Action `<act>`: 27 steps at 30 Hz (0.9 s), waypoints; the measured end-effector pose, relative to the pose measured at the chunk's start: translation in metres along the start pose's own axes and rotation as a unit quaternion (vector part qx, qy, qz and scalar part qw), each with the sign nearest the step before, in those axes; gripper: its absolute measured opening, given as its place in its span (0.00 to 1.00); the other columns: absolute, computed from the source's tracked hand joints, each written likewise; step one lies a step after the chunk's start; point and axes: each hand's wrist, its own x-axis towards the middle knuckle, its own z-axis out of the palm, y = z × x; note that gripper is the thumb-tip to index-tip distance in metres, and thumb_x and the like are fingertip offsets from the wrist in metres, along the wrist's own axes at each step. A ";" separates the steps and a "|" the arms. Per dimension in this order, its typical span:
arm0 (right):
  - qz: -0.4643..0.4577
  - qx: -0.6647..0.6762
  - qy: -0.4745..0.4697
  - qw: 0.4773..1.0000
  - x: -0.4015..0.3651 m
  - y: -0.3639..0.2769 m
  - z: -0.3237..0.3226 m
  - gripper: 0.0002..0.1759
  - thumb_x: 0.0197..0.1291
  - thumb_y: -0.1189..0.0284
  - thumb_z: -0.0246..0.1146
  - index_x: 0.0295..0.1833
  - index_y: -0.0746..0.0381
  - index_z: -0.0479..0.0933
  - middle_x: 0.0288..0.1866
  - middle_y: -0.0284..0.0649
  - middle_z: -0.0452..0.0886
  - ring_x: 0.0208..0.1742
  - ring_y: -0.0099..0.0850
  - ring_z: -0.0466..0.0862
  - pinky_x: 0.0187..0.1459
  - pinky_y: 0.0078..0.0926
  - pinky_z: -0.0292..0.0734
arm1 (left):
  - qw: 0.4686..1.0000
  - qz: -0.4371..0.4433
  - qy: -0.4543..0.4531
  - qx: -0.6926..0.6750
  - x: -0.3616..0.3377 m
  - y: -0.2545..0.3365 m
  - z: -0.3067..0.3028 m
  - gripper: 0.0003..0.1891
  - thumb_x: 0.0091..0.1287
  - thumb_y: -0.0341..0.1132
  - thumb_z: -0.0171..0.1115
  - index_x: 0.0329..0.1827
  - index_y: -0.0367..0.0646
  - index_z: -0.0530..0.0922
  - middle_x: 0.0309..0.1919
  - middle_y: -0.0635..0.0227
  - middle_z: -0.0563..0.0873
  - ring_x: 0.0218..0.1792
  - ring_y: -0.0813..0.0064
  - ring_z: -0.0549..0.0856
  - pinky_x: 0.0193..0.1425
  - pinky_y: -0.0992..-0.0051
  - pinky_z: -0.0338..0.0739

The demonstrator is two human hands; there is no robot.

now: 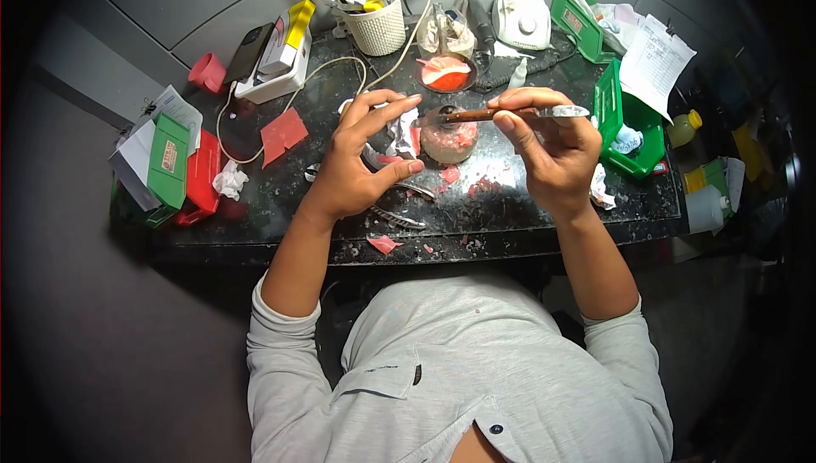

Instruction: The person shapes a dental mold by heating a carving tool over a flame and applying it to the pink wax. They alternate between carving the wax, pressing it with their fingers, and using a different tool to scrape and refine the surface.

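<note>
My right hand (557, 144) pinches the brown handle of a wax knife (480, 114), its pale broad end pointing right. The knife's metal tip reaches left over a round glass burner (450, 142) with a dark top and pink bits on it. My left hand (353, 153) curves left of the burner, thumb and fingers apart. Between them, in this view, appear crumpled white tissue (403, 133) and a pink edge. Below my left thumb lie metal instruments (399, 219). Pink wax scraps (450, 175) litter the table near the burner.
Behind the burner sits a dish of red and pink wax (445, 73). A tool basket (376, 25) and a white control unit (521, 19) stand at the back. Green boxes (627, 119) flank the right side; green and red boxes (201, 178) flank the left. A cable (228, 136) crosses left.
</note>
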 end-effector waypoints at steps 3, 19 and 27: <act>-0.024 -0.040 -0.038 0.998 0.000 0.000 -0.004 0.09 0.66 0.84 0.71 0.50 0.70 0.84 0.46 0.42 0.89 0.44 0.22 0.89 0.43 0.18 0.84 | 1.000 0.010 0.004 0.013 0.000 0.000 0.000 0.38 0.54 0.37 0.81 0.73 0.49 0.80 0.67 0.61 0.78 0.68 0.64 0.76 0.69 0.65 0.72; -0.048 -0.078 0.015 0.996 0.000 0.000 0.000 0.09 0.64 0.82 0.73 0.48 0.69 0.85 0.41 0.41 0.90 0.38 0.20 0.88 0.37 0.16 0.82 | 0.999 0.003 0.020 0.026 0.000 0.000 0.001 0.38 0.50 0.32 0.82 0.70 0.48 0.82 0.66 0.61 0.78 0.68 0.63 0.77 0.74 0.63 0.69; -0.036 -0.114 0.022 0.993 -0.001 -0.002 -0.001 0.08 0.65 0.81 0.74 0.48 0.69 0.85 0.39 0.37 0.89 0.36 0.17 0.85 0.36 0.13 0.78 | 0.997 0.021 0.032 0.065 0.001 0.001 0.002 0.37 0.50 0.32 0.83 0.69 0.47 0.83 0.65 0.62 0.80 0.67 0.62 0.78 0.75 0.62 0.69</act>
